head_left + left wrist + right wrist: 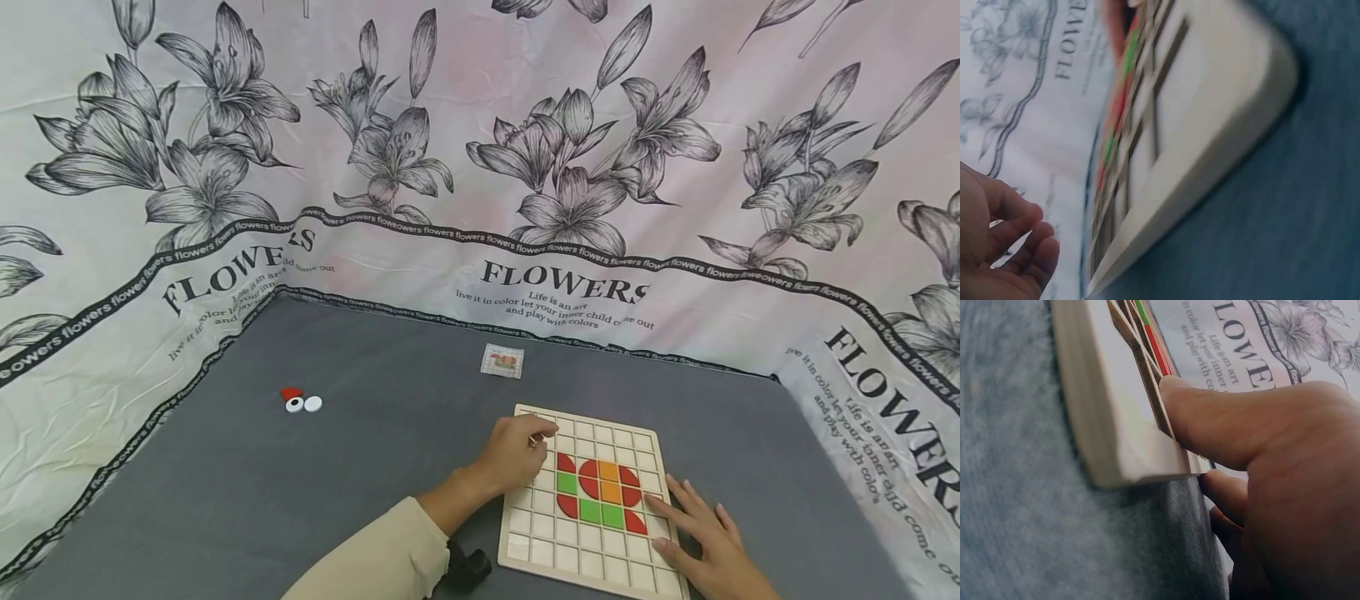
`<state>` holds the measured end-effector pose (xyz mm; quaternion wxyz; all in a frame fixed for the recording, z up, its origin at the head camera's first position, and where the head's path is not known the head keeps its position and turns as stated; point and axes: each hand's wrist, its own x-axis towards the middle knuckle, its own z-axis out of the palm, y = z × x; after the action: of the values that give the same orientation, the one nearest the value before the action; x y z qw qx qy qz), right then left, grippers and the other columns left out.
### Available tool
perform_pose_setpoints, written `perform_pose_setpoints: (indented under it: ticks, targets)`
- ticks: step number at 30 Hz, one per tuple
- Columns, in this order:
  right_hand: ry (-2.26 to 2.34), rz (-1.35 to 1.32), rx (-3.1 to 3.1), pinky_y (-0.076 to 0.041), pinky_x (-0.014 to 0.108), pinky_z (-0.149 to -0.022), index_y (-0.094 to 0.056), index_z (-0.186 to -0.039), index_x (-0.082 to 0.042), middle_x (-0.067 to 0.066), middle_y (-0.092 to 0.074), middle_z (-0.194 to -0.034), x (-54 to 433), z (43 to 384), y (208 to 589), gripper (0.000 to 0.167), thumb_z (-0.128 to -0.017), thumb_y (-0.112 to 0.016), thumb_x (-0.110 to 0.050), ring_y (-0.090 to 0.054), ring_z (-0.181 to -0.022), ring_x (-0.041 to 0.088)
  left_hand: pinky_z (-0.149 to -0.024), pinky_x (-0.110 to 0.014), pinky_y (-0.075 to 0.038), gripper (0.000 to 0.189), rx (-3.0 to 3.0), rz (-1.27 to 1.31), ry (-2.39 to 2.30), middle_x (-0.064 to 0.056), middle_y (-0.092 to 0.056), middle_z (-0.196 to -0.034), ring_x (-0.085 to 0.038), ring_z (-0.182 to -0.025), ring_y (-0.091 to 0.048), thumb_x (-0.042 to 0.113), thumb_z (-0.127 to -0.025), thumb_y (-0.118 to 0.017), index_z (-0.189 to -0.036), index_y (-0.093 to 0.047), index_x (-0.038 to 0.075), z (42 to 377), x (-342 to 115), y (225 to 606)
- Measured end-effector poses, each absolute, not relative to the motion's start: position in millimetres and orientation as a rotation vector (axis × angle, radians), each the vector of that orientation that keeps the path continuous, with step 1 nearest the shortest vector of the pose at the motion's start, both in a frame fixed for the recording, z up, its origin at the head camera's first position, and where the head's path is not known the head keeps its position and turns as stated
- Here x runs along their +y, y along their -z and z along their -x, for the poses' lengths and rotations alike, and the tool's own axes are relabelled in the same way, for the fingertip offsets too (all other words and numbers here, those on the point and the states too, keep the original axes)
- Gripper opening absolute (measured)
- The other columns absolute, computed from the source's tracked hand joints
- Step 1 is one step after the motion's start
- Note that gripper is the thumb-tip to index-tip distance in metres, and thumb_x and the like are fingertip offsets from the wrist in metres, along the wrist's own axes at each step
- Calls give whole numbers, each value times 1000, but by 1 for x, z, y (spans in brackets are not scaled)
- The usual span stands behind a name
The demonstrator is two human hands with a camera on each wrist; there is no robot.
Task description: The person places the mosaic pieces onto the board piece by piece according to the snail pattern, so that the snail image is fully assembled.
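A wooden grid board [551, 572] lies on the grey table with flat red, green and orange pieces [611, 493] set in its middle cells. My left hand [517, 450] is over the board's upper left part. Its fingers are loosely bent, and no piece shows between them in the left wrist view. At the board's right edge rests my right hand [708, 542], thumb on the top face and the other fingers stretched along the side. The right wrist view shows the thumb [1210, 419] lying over the rim.
Farther left on the table are a red piece [291, 392], a white disc with a black dot [295, 404] and a plain white disc [312, 403]. A small printed card [502, 361] lies behind the board. Flower-printed cloth [420, 258] stands around the table's back and sides.
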<state>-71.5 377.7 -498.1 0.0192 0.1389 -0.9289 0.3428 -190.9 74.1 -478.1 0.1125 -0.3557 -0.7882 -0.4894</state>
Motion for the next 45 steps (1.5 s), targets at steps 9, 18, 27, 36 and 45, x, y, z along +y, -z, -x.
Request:
perform_pose_setpoints:
  ticks: [9, 18, 27, 36, 45]
  targets:
    - [-1057, -444, -2869, 5, 75, -95, -54, -140, -21, -35, -12, -145, 380, 72, 500, 47, -93, -63, -18, 2, -127, -22, -75, -34, -53, 29, -2250, 878, 1439, -9, -68, -99, -23, -91, -64, -9, -85, -59, -111, -69, -1, 204, 8, 454]
    - [-1071, -427, -2899, 2, 77, -93, -55, -139, -21, -38, -12, -142, 382, 72, 499, 46, -94, -63, -20, 2, -124, -24, -70, -42, -53, 30, -2202, 695, 1311, -10, -70, -96, -23, -86, -62, -12, -82, -63, -109, -71, 1, 208, -65, 446]
    - [-1065, -384, -2934, 1, 76, -94, -55, -139, -20, -36, -13, -142, 382, 72, 500, 46, -94, -63, -22, 2, -123, -24, -64, -35, -51, 34, -2191, 491, 1257, -11, -70, -96, -24, -81, -63, -16, -82, -59, -109, -70, 1, 211, -135, 450]
    - [-1091, -339, -2976, 1, 76, -93, -54, -140, -17, -13, -18, -149, 380, 71, 497, 46, -95, -62, -25, 1, -142, 6, -59, -12, -41, 35, -2200, 190, 1190, -15, -71, -97, -31, -76, -64, -17, -84, -53, -109, -70, -1, 216, -191, 458]
    - [-1105, -345, -2967, 4, 75, -95, -55, -139, -17, -35, -13, -141, 377, 73, 496, 46, -94, -63, -23, -11, -139, 47, -95, -55, -37, 46, -2412, 0, 1087, -22, -65, -113, -29, -61, -51, -14, -83, -41, -120, -65, 0, 217, -228, 474]
